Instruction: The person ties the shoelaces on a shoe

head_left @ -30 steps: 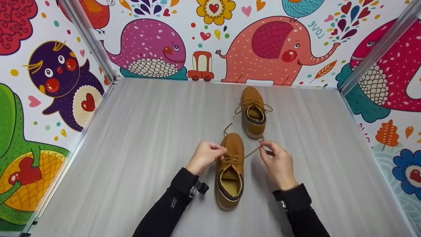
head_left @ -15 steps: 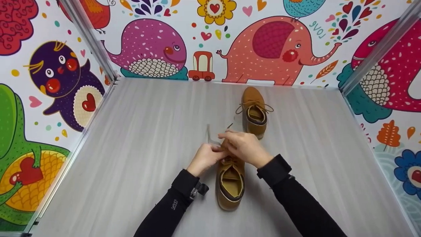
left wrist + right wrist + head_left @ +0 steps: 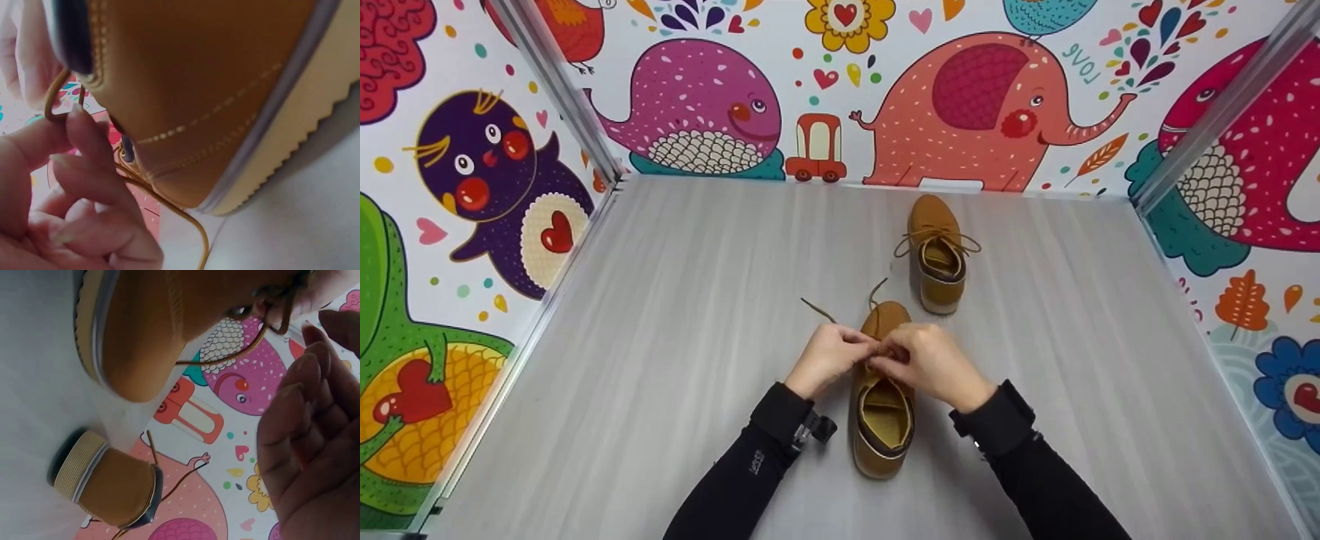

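The near tan shoe (image 3: 879, 442) stands on the floor, toe pointing away from me. My left hand (image 3: 826, 360) pinches a loop of its brown shoelace (image 3: 54, 93) between thumb and forefinger, just above the lacing. My right hand (image 3: 934, 364) is over the lacing, close to the left fingertips. In the right wrist view its fingers (image 3: 284, 413) are loosely bent, with a gap between thumb and forefinger and no lace visible in it. One lace end sticks out left of the left hand; another lies beyond the toe. The hands hide the knot area in the head view.
A matching tan shoe (image 3: 937, 289), its lace tied in a bow, stands farther off, slightly right. The pale grey floor (image 3: 697, 262) is bordered by printed panels (image 3: 960, 112) with metal posts (image 3: 1222, 112) at the corners.
My right hand has carried a lace end from the shoe's right side across to the left, let it go, and come back to the lacing. My left hand has stayed put.
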A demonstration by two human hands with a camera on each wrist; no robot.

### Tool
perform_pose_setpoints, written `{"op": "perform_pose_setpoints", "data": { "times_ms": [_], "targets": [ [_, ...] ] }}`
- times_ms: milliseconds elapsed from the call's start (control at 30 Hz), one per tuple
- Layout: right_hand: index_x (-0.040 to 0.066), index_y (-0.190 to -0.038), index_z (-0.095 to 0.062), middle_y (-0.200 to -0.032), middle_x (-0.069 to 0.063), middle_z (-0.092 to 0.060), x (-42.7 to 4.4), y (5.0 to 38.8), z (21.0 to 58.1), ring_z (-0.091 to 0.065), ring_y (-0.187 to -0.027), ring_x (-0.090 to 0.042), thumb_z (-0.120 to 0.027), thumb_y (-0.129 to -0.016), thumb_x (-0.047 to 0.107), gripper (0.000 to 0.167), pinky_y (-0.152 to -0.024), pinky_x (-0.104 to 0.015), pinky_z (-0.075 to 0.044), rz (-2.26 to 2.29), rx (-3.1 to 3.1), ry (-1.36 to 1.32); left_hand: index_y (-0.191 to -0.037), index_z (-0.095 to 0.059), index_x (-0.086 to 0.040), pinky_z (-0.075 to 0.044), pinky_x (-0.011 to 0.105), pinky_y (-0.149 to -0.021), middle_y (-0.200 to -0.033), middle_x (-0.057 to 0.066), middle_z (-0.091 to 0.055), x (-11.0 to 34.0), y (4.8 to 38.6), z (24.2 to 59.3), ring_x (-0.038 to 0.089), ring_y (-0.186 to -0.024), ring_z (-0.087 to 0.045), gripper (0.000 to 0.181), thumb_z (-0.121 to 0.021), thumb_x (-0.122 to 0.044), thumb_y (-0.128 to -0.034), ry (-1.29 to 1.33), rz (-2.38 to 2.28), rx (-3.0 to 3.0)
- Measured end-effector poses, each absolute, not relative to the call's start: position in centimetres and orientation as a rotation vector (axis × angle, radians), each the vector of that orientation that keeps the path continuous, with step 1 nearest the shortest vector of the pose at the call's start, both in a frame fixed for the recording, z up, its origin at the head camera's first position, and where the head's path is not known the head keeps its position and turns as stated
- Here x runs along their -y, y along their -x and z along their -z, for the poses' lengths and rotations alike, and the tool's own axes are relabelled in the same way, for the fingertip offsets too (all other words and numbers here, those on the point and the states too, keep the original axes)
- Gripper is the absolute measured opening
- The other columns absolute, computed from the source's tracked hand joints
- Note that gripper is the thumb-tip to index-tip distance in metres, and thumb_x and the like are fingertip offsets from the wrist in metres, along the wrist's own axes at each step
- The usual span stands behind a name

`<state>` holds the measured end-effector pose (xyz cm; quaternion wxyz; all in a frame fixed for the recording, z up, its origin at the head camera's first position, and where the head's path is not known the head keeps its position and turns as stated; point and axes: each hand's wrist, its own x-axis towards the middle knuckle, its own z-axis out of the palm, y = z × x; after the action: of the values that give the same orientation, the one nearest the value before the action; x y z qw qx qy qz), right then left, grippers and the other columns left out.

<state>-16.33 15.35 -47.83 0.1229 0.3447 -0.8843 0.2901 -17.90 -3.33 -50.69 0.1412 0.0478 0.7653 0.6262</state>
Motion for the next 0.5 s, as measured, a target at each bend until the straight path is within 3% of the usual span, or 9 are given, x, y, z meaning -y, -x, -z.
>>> {"op": "perform_pose_setpoints", "data": {
  "times_ms": [167, 367, 500],
  "targets": [
    [0.019, -0.075, -0.069, -0.071, 0.009, -0.061, -14.2, 15.1, 48.1, -0.056, -0.06, -0.007, -0.084, -0.078, 0.034, 0.022, -0.052, -0.025, -0.044, -0.692, 2.674, -0.887, -0.088, -0.078, -0.001, -0.04, 0.02, -0.05, -0.076, 0.002, -0.071, 3.4, 17.9, 50.6, 0.008, -0.058, -0.054, 0.011, -0.072, -0.01, -0.0865, -0.097, -1.841, -2.196],
    [0.019, -0.072, -0.066, -0.067, 0.01, -0.059, -14.0, 15.0, 48.1, -0.054, -0.058, -0.008, -0.08, -0.078, 0.019, 0.015, -0.05, -0.026, -0.043, -0.688, 2.676, -0.774, -0.089, -0.078, -0.001, -0.04, 0.02, -0.049, -0.073, 0.003, -0.07, 3.9, 18.1, 50.3, 0.008, -0.055, -0.053, 0.018, -0.073, -0.018, -0.0903, -0.121, -1.792, -2.275],
    [0.016, -0.076, -0.068, -0.065, 0.01, -0.059, -14.4, 15.2, 47.8, -0.051, -0.055, -0.004, -0.076, -0.08, 0.012, 0.01, -0.05, -0.024, -0.042, -0.872, 2.722, -0.687, -0.111, -0.073, -0.001, -0.041, 0.022, -0.053, -0.074, 0.003, -0.066, 4.4, 18.5, 50.3, 0.01, -0.059, -0.054, 0.025, -0.072, -0.018, -0.092, -0.222, -1.624, -2.483]
  ]
}}
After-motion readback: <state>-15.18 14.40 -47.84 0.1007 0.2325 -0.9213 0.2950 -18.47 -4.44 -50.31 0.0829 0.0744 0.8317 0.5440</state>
